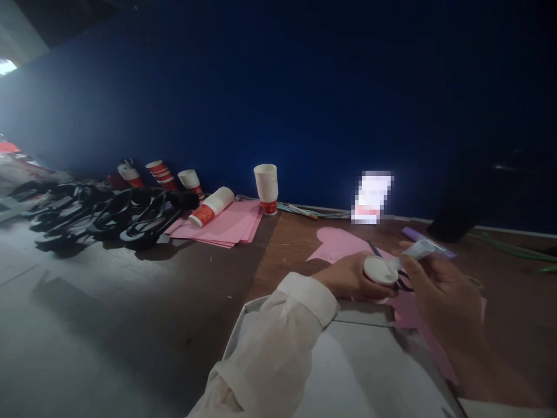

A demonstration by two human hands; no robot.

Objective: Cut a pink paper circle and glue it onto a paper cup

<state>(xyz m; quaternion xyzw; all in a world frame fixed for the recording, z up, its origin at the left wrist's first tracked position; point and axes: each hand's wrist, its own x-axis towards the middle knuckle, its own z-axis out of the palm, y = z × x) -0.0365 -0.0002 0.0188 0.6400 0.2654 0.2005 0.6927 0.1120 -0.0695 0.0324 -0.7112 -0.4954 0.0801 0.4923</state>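
My left hand [348, 277] is wrapped around a white paper cup [380, 271], whose pale round end faces up toward me. Pinched in my right hand [441, 284] is a small pale tube [418, 249], its narrow end close to the cup's rim; whether it touches cannot be made out. Just beyond the right fingers shows a purple and clear stick-like item [429, 241]. Cut pink paper [342, 242] lies under and behind the hands. A dark-handled tool, possibly scissors [405, 283], is partly hidden between them.
A white box [348, 360] sits in front of me beneath my forearms. Stacked paper cups [266, 188] stand near the blue wall. Another cup stack [212, 206] lies on pink sheets [237, 223]. Several black strapped items [143, 217] are at left. A bright pixelated screen [372, 197] leans at the wall.
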